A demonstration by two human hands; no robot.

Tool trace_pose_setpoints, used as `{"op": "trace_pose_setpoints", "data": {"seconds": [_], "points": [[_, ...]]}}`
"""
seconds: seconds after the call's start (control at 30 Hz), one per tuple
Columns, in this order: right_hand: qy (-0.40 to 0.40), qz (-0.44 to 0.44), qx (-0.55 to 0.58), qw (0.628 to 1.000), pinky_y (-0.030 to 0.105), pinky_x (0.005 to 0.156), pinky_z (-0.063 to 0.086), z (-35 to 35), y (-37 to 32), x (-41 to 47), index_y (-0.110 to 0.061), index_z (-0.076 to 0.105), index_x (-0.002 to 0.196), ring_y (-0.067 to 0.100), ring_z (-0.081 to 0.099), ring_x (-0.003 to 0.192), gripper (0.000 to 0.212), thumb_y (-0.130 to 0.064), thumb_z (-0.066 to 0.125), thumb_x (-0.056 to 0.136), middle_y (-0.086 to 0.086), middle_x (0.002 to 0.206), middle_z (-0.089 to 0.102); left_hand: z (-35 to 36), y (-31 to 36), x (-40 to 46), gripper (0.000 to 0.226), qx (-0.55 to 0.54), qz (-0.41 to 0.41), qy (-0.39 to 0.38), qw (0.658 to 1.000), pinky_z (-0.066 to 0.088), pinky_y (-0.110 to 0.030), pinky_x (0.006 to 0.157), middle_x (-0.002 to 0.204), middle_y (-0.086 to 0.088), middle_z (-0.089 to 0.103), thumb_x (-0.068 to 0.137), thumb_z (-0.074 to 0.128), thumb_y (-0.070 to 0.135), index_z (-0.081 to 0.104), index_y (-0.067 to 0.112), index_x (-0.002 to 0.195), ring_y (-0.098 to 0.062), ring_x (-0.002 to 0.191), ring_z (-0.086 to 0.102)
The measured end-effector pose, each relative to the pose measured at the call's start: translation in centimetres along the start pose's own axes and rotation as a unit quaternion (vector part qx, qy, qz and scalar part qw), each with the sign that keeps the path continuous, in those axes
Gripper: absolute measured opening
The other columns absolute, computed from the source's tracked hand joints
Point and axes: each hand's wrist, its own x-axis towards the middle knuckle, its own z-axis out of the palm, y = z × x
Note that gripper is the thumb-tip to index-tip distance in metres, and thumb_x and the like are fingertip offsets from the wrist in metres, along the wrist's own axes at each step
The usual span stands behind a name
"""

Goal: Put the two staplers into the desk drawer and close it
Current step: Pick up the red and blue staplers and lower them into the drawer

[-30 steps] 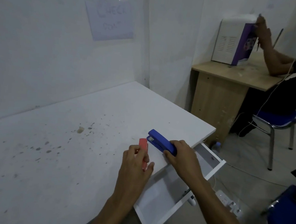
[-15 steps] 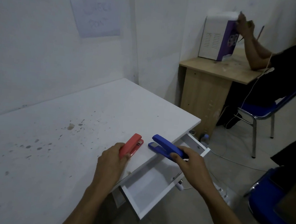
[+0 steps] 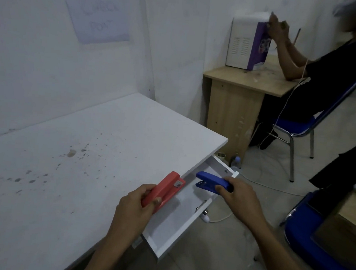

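My left hand (image 3: pixel 134 209) grips a red stapler (image 3: pixel 164 189) by its rear end, holding it over the desk's right edge, its nose reaching above the open white drawer (image 3: pixel 178 234). My right hand (image 3: pixel 240 199) holds a blue stapler (image 3: pixel 211 182), jaws slightly apart, above the far part of the drawer. The drawer is pulled out from under the white desk (image 3: pixel 87 153), and the part of its inside that shows holds nothing.
A person sits on a blue chair (image 3: pixel 295 126) at a wooden desk (image 3: pixel 238 97) with a white box (image 3: pixel 247 40). A bottle (image 3: pixel 236 162), cables and a charger (image 3: pixel 205 218) lie on the floor. Another blue chair (image 3: pixel 320 250) stands close at the right.
Both hands have lifted the staplers off the desktop and carried them rightward over the open drawer. The view has shifted left and down.
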Motion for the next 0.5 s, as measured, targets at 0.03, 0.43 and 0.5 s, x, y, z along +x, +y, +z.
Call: {"op": "trace_pose_setpoints", "data": {"seconds": [0.03,0.43,0.5], "points": [[0.001,-0.003,-0.012,1.0,0.024,0.061,0.037,0.5,-0.1,0.4,-0.019,0.063,0.108,0.012,0.053,0.072,0.025,-0.034,0.056,0.089,0.001,0.086,0.06,0.2,0.0,-0.2,0.06,0.004,-0.004,-0.008,1.0,0.049,-0.039,0.092,0.11,0.007,0.062,0.067,0.053,0.056,0.053,0.025,0.119,-0.012,0.093,0.06],[-0.017,0.014,-0.155,0.988,0.046,0.099,0.037,4.7,-1.1,2.4,-0.025,0.065,0.1,0.018,0.057,0.087,0.02,-0.038,0.054,0.088,0.0,0.089,0.066,1.1,-0.8,-2.4,0.054,0.067,-0.013,-0.047,0.997,0.047,-0.03,0.094,0.117,0.006,0.064,0.077,0.052,0.052,0.048,0.028,0.125,-0.01,0.099,0.061],[-0.033,0.019,-0.17,0.985,0.051,0.105,0.03,4.5,-1.2,2.7,-0.024,0.066,0.092,0.019,0.059,0.088,0.017,-0.036,0.057,0.085,0.0,0.086,0.067,1.3,-0.8,-2.7,0.05,0.075,-0.012,-0.053,0.996,0.047,-0.031,0.094,0.116,0.006,0.063,0.079,0.054,0.049,0.048,0.029,0.124,-0.01,0.097,0.061]]}}
